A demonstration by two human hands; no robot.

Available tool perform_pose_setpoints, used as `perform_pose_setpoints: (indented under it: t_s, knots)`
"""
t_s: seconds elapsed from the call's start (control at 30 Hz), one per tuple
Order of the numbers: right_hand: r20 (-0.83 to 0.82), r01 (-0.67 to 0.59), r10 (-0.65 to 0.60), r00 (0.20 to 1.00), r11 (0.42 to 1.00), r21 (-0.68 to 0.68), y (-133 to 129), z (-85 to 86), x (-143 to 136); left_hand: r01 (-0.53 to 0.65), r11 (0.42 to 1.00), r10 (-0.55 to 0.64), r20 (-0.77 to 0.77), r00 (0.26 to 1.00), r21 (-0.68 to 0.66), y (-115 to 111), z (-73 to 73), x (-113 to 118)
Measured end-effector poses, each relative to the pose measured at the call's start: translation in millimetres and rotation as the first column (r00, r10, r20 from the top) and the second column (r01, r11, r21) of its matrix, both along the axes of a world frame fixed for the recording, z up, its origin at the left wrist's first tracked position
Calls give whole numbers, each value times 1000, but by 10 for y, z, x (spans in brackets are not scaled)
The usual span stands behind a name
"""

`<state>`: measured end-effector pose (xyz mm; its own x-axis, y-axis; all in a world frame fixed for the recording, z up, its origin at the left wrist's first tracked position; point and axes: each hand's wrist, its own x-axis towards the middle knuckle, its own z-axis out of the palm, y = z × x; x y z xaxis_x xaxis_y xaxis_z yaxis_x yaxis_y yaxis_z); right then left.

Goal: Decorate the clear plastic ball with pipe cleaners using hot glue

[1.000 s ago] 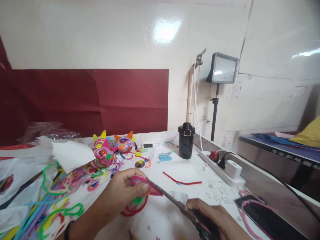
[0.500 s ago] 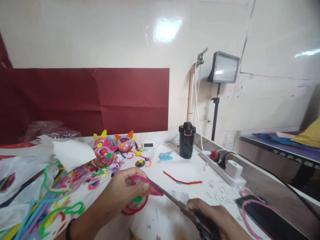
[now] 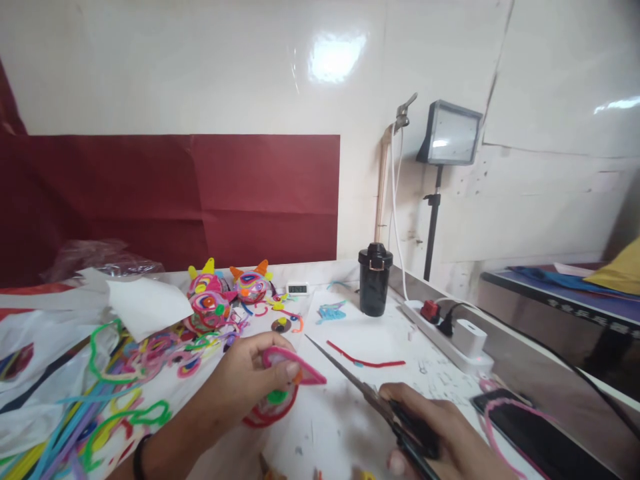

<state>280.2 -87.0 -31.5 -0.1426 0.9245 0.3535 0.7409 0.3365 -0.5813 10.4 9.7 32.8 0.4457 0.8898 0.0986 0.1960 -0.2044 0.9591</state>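
Between the thumb and fingers of my left hand (image 3: 245,377) is a pink fuzzy pipe-cleaner piece (image 3: 313,379), curled and narrowing to a point at its right end. Below it hangs a red-rimmed round part (image 3: 267,419) with a green centre; whether the two are joined is hidden by my thumb. My right hand (image 3: 435,423) grips a pair of scissors (image 3: 367,393) by the black handles. Their blades point up and left, just right of the pink tip and apart from it, and look nearly closed.
A bent red pipe cleaner (image 3: 367,364) lies on white paper. Colourful pipe cleaners (image 3: 65,427) crowd the left, with decorated balls (image 3: 250,287) behind. A black cup (image 3: 375,283), a power strip (image 3: 473,363) and a phone (image 3: 540,433) line the right.
The scissor blades have moved right, off the tip of the pink piece they were touching. My left hand has hardly moved and keeps its hold.
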Motion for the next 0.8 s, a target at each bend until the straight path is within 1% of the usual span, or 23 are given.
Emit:
perform_pose_setpoints:
  t_s: [0.13,0.27,0.4,0.5,0.67,0.8]
  knots:
    - [49,24,-21,999,998,-65,108,-25,46,-37,999,38,-32,999,10,-31,59,26]
    - [149,88,-69,986,989,-123,157,-65,70,-113,993,115,-40,993,33,-48,77,51]
    - [256,127,-96,962,986,-108,180,-120,101,-146,988,147,-19,989,43,-50,74,56]
    - [291,150,-117,949,984,-93,191,-139,112,-144,989,144,20,989,44,-61,81,47]
    - [286,171,-139,948,981,-89,201,-153,102,-111,993,112,-5,994,50,-93,87,-16]
    - [144,119,-97,985,981,-153,236,-208,124,-71,994,71,9,997,82,-99,61,-100]
